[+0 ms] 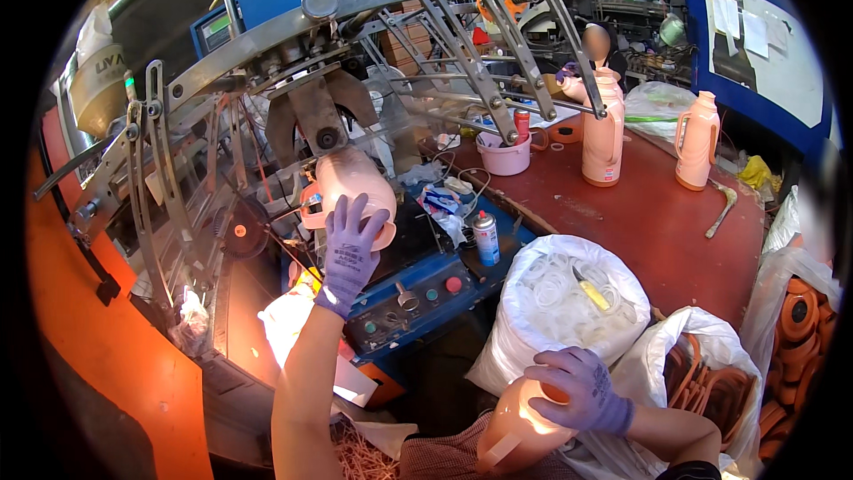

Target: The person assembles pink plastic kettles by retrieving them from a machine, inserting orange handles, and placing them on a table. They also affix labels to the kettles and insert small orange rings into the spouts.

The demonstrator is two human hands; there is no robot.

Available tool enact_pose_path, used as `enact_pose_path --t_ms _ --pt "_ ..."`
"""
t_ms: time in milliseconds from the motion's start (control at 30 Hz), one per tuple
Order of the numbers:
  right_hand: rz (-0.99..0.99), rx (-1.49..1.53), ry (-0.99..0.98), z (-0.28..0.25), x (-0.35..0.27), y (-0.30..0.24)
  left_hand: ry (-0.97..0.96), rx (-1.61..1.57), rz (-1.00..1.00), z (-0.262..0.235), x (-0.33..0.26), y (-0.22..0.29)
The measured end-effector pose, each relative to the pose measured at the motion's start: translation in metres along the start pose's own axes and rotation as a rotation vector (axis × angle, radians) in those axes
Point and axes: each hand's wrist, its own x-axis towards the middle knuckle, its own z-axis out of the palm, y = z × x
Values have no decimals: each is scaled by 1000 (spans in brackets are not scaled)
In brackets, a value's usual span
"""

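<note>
While your left hand (348, 249) reaches up to the machine, you have little open room around it: metal link arms (462, 44) fan out overhead, a blue control panel (418, 293) with knobs and coloured buttons sits just below, and an orange guard (107, 338) closes off the left edge. Toward the right, two white sacks, one of pale rings (569, 298) and one of orange rings (702, 373), stand between you and the dark red counter (657, 213), where two tall pink flasks (604, 138) (697, 140), a pink tub (505, 156) and a spray can (485, 238) are set. Your lap and the lower part of the flask body (515, 431) you hold are cut off by the bottom edge, and the machine's inner parts behind the mounted pink shell (354, 182) are too cluttered to make out. Your gloved left hand lies flat, fingers spread, against that pink shell on the machine. Your gloved right hand (582, 387) is wrapped around the top of the flask body, gripping it low near your chest.
</note>
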Motion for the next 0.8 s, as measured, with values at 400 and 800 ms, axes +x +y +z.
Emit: enact_pose_path --t_ms 400,800 --pt "-18 -35 53 -1 -5 -19 -9 34 23 -6 1 0" --pt "-11 91 130 1 -34 -14 5 -334 -120 -41 -21 70"
